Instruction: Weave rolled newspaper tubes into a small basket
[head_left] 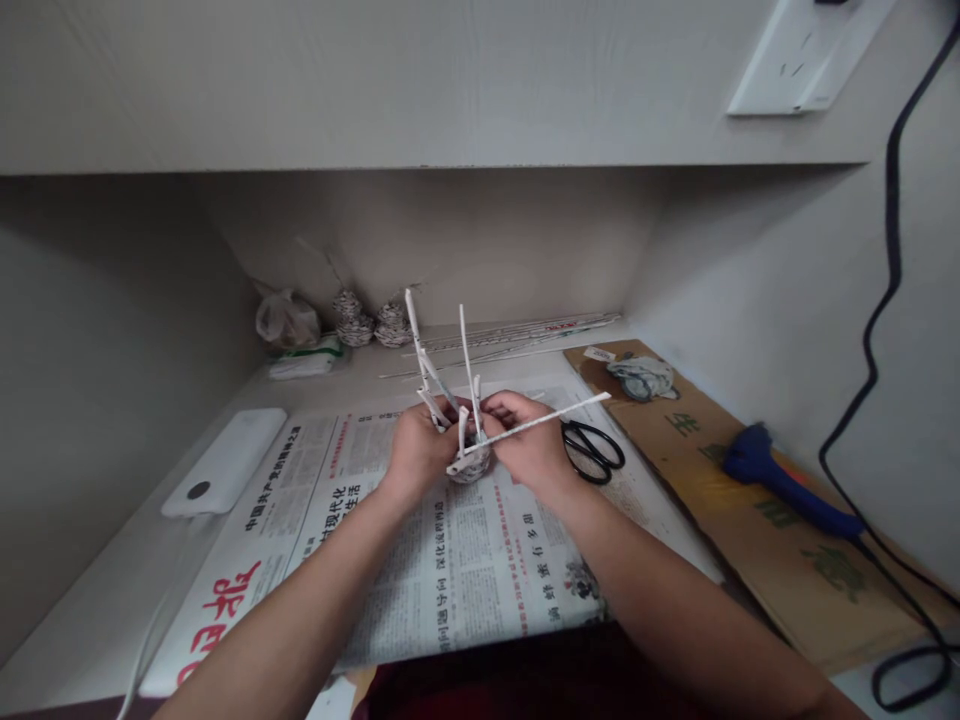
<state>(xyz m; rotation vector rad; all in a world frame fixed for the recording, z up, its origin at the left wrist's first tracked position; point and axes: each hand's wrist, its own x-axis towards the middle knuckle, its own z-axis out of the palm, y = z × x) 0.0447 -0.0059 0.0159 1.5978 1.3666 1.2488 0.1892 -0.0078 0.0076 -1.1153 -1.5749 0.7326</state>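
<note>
Between my hands is a small woven basket of rolled newspaper (471, 466), its round bottom low over the newspaper sheet. Several white paper sticks (465, 345) rise from its rim, and one long stick (570, 410) slants out to the right past my right hand. My left hand (424, 440) is closed on the basket's left side, fingers around the upright sticks. With its fingers pinched at the right rim, my right hand (525, 435) holds the other side. The fingertips of both hands meet behind the sticks and are partly hidden.
Black-handled scissors (592, 450) lie right of my right hand. A blue glue gun (787, 487) rests on cardboard (712, 480), near a crumpled bag (643, 378). Newspaper (480, 570) covers the table. At left is a white power bank (225, 462); behind stand woven gourd shapes (352, 320) and loose paper sticks (517, 335).
</note>
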